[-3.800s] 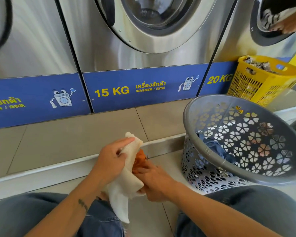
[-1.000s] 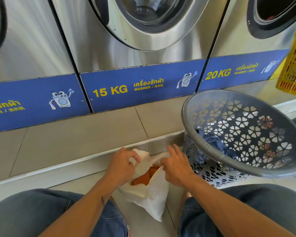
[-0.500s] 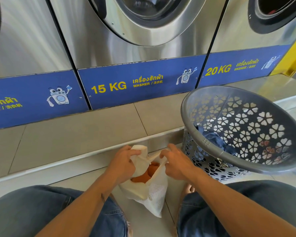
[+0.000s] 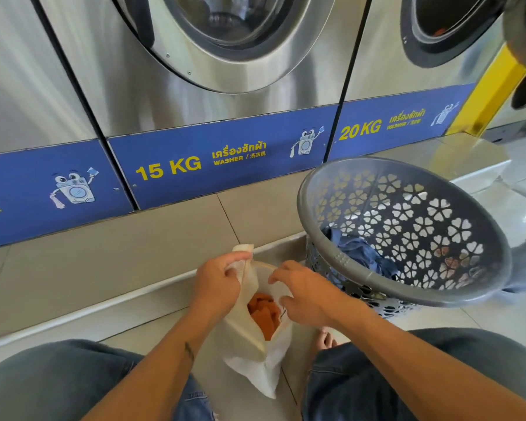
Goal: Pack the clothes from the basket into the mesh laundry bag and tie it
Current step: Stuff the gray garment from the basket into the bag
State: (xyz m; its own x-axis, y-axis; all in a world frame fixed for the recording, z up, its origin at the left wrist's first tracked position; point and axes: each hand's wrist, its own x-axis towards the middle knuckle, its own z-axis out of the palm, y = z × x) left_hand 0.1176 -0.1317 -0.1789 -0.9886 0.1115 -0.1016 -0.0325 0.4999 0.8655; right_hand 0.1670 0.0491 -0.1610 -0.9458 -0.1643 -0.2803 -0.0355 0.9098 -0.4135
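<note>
A white mesh laundry bag [image 4: 249, 357] hangs between my knees with its mouth held apart. An orange garment [image 4: 263, 314] lies inside it. My left hand [image 4: 220, 281] grips the bag's left rim. My right hand [image 4: 305, 294] is at the right side of the mouth, fingers curled on the rim or its cord. To the right a grey plastic basket [image 4: 340, 258] with flower-shaped holes tilts towards me; a blue garment [image 4: 363, 253] lies crumpled in its bottom.
Steel washing machines [image 4: 213, 71] with blue 15 KG and 20 KG panels stand on a tiled step [image 4: 104, 262] straight ahead. A yellow post [image 4: 489, 92] rises at far right. My knees in dark jeans [image 4: 58, 378] flank the bag.
The bag's mouth has been pulled wider, showing more of the orange garment. A yellow basket seen at the right earlier is out of view. My hands stay at the bag's rim.
</note>
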